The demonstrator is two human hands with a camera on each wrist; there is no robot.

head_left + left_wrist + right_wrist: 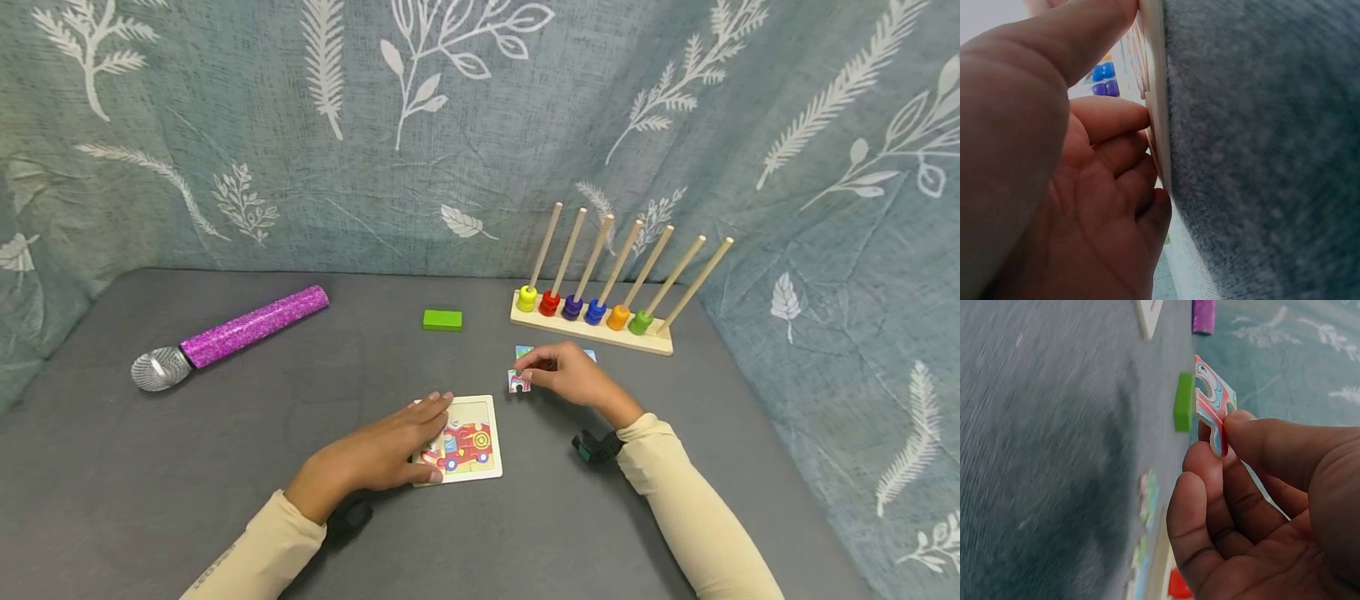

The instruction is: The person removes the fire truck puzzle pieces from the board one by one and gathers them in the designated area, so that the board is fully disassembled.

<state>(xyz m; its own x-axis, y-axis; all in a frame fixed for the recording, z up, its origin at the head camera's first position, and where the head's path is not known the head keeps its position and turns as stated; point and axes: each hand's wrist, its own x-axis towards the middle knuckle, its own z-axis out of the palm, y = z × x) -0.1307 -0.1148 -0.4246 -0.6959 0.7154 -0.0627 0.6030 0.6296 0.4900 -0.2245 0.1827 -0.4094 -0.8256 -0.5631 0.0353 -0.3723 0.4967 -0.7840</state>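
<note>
A jigsaw puzzle in a pale square tray (480,479) lies on the grey table, its picture a red vehicle with blue-rimmed wheels. My left hand (382,450) rests across the tray's left side, with fingertips at the far edge and thumb at the near edge, and covers part of the picture. To the right of the tray, my right hand (573,375) pinches a puzzle piece (1215,403) between thumb and fingers. In the right wrist view that piece is held up off the table. Other puzzle pieces (588,355) lie behind the right hand, partly hidden by it.
A green block (442,320) lies beyond the tray. At the back right stands a wooden peg rack (600,329) with coloured rings and tall pegs. A glittery purple microphone (255,326) lies at the left. A patterned curtain (360,183) hangs behind the table.
</note>
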